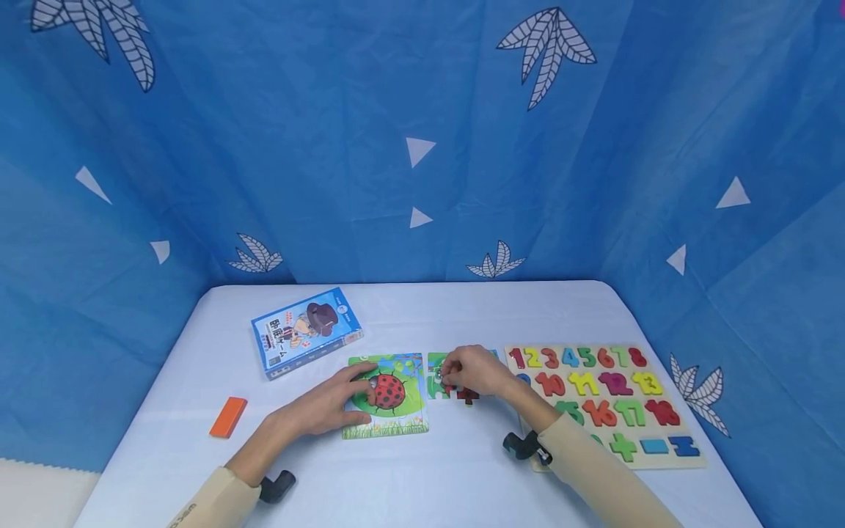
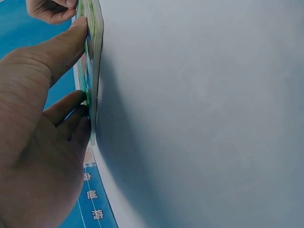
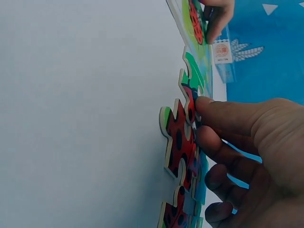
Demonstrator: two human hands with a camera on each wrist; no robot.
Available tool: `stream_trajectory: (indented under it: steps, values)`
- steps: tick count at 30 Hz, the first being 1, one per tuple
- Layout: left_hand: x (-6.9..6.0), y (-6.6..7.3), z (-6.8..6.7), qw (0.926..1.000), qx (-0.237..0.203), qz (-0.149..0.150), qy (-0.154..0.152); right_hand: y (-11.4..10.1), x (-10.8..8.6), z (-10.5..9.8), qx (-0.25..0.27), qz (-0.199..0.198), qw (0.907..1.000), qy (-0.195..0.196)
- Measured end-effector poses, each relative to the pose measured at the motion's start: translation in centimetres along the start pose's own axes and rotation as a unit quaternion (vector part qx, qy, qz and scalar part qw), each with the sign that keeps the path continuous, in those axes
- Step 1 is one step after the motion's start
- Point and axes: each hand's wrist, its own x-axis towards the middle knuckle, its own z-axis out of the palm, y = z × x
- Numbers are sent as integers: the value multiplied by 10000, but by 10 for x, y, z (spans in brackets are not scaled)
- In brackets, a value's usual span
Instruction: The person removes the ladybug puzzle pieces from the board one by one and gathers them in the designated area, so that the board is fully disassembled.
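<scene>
A square ladybug picture board [image 1: 417,411] lies on the table's middle. My left hand [image 1: 323,405] rests on its left part, with thumb and fingers spread across the picture. In the left wrist view the fingertips [image 2: 66,107] touch the board's face. Just right of the board are several loose jigsaw pieces [image 1: 467,396], red with dark spots, green and blue. My right hand [image 1: 480,370] is over them and pinches a small red and green jigsaw piece [image 3: 191,107] between thumb and forefinger. Other red pieces [image 3: 178,137] lie close beside it; the hand hides some of them.
A wooden number board [image 1: 686,433] with coloured numerals lies at the right, partly under the right forearm. A blue game box [image 1: 306,330] lies at the back left. An orange block [image 1: 228,417] is near the left edge of the white table [image 1: 396,484].
</scene>
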Motion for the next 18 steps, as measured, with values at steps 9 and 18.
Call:
stream_trajectory:
  steps: [9,18]
  values:
    - [0,1,0,9999,-19,-93,-54,-1,-1,1,-124,100,9999,0]
    - [0,1,0,9999,9,-128,-78,1,-1,3,-222,-15,9997,117]
